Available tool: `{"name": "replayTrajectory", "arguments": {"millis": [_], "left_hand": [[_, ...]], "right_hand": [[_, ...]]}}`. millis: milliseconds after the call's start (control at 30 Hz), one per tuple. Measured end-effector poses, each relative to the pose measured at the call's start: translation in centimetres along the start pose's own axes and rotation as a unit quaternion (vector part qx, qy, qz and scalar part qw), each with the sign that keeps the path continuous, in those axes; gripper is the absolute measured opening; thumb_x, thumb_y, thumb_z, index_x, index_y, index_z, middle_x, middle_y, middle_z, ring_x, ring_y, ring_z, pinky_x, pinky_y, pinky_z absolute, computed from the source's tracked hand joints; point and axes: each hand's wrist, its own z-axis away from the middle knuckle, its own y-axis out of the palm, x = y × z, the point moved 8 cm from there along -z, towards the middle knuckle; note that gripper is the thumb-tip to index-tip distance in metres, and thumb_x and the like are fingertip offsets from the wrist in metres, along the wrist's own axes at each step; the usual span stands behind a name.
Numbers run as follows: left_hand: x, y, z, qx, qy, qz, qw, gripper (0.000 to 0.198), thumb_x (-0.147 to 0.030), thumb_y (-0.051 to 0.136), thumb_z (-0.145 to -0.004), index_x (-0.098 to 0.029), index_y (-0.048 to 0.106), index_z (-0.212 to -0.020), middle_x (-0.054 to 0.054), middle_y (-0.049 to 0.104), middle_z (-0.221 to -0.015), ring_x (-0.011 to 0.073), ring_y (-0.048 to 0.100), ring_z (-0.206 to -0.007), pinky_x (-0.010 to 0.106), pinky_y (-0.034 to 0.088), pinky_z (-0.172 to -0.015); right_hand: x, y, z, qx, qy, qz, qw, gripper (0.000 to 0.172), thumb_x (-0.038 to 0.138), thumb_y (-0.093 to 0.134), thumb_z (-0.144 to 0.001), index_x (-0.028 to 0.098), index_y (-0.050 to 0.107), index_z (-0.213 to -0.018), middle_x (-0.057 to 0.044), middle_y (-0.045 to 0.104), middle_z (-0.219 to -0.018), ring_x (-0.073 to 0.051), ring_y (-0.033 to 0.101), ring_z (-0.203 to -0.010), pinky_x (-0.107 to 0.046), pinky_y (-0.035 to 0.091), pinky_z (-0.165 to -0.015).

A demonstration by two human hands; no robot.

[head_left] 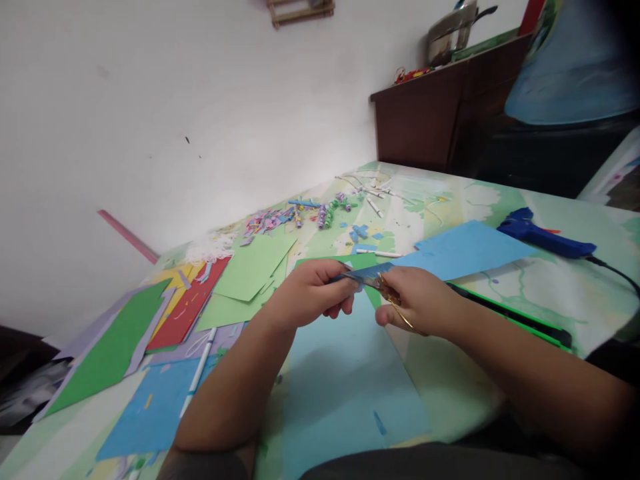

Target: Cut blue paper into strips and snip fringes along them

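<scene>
Above the table, my left hand point(311, 291) pinches a small piece of blue paper point(375, 269). My right hand point(429, 300) has its fingers in the gold handles of a pair of scissors point(399, 312). The scissor blades point left and lie against the blue paper, close to my left fingertips. Part of the paper and the blade tips are hidden by my fingers. Under both hands a light blue sheet point(345, 387) lies flat, with a small dark blue scrap point(379, 423) on it.
Coloured sheets, including green point(113, 347) and red point(193, 303) ones, cover the left side. Paper scraps point(267, 223) and rolled paper pieces point(327, 213) lie farther back. At right are a blue sheet point(475, 250), a blue glue gun point(547, 233) with a cord, and a green-edged black tool point(515, 317).
</scene>
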Motion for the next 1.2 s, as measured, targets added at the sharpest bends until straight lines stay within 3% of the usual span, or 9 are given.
{"name": "replayTrajectory", "arguments": {"millis": [333, 467, 667, 1200], "left_hand": [[-1.4, -0.8, 0.3, -0.113, 0.095, -0.096, 0.984, 0.022, -0.017, 0.044, -0.075, -0.015, 0.052, -0.054, -0.005, 0.049, -0.049, 0.0029, 0.044, -0.041, 0.015, 0.036, -0.043], [-1.7, -0.4, 0.4, -0.11, 0.115, -0.132, 0.978, 0.023, -0.018, 0.043, -0.076, -0.015, 0.053, -0.055, -0.005, 0.048, -0.049, 0.0028, 0.045, -0.042, 0.014, 0.035, -0.043], [-1.7, -0.2, 0.4, -0.115, 0.114, -0.148, 0.976, 0.023, -0.014, 0.043, -0.075, -0.015, 0.053, -0.054, -0.005, 0.048, -0.048, 0.0031, 0.045, -0.041, 0.015, 0.035, -0.043], [-1.2, -0.1, 0.4, -0.119, 0.106, -0.095, 0.983, 0.022, -0.014, 0.045, -0.075, -0.015, 0.053, -0.055, -0.004, 0.051, -0.05, 0.0027, 0.045, -0.039, 0.014, 0.036, -0.04]], "right_hand": [[0.1, 0.3, 0.1, 0.024, -0.003, -0.076, 0.997, 0.039, 0.059, 0.041, -0.073, 0.02, 0.037, -0.067, 0.001, 0.042, -0.062, -0.012, 0.036, -0.054, -0.024, 0.027, -0.049], [0.2, 0.5, 0.2, 0.028, -0.015, -0.084, 0.996, 0.044, 0.063, 0.033, -0.075, 0.02, 0.037, -0.067, 0.001, 0.042, -0.062, -0.012, 0.036, -0.055, -0.025, 0.028, -0.05], [-0.2, 0.4, 0.1, 0.018, 0.003, -0.062, 0.998, 0.041, 0.06, 0.043, -0.072, 0.019, 0.04, -0.067, 0.001, 0.044, -0.061, -0.012, 0.036, -0.054, -0.024, 0.026, -0.049], [0.0, -0.6, 0.1, 0.01, 0.04, 0.045, 0.998, 0.038, 0.056, 0.047, -0.073, 0.018, 0.048, -0.072, -0.003, 0.052, -0.064, -0.016, 0.046, -0.059, -0.024, 0.025, -0.049]]}}
